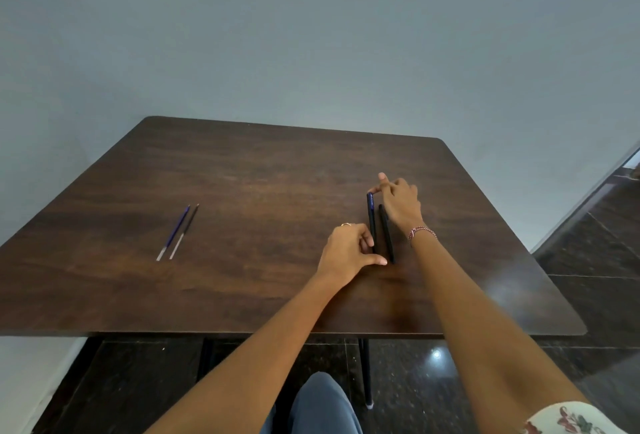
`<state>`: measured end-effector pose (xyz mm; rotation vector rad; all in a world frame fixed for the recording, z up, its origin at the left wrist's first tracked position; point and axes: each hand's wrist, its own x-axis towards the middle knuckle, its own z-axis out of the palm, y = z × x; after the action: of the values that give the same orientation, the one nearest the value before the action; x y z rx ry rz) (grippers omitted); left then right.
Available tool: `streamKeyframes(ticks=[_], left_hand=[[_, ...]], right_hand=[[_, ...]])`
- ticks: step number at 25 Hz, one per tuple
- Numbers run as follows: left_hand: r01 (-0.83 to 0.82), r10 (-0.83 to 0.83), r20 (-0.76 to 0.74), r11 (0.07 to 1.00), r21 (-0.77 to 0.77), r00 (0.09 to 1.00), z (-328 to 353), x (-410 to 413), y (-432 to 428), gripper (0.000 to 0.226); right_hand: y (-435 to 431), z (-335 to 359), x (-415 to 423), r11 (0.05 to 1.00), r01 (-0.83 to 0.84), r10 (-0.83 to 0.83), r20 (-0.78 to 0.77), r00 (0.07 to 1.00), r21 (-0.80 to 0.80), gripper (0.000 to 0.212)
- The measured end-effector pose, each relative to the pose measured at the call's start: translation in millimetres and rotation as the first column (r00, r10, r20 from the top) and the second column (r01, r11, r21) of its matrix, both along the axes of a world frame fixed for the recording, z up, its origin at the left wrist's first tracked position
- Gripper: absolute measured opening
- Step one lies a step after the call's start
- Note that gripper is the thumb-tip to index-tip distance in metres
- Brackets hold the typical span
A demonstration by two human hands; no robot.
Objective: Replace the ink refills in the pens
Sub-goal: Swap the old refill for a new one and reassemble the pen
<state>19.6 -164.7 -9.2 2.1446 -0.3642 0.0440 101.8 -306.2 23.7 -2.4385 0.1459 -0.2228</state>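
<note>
Both hands [349, 248] pinch blue pen [371, 218], lying lengthwise away from viewer.

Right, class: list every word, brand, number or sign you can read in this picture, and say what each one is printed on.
None can be read.
Blue pen: a faint line of print on its barrel, too small and blurred to read.
Black pen, two refills: no visible print.

two dark pens lie side by side right of centre, a blue-capped pen [371, 217] and a black pen [387, 234]; far left, a blue refill [175, 231] beside what looks like a black refill [185, 231].
</note>
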Motion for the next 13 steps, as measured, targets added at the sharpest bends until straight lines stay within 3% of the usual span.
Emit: streamKeyframes(ticks=[5,13], left_hand=[[-0.036,0.033,0.037,0.995,0.094,0.999,-5,6,-14,0.037],[-0.072,0.065,0.057,0.990,0.121,0.996,-6,6,-19,0.041]], right_hand=[[-22,-12,5,0.999,0.014,-0.017,-0.082,0.997,-0.036,0.057],[-21,-21,8,0.993,-0.027,0.011,-0.138,0.990,-0.113,0.068]])
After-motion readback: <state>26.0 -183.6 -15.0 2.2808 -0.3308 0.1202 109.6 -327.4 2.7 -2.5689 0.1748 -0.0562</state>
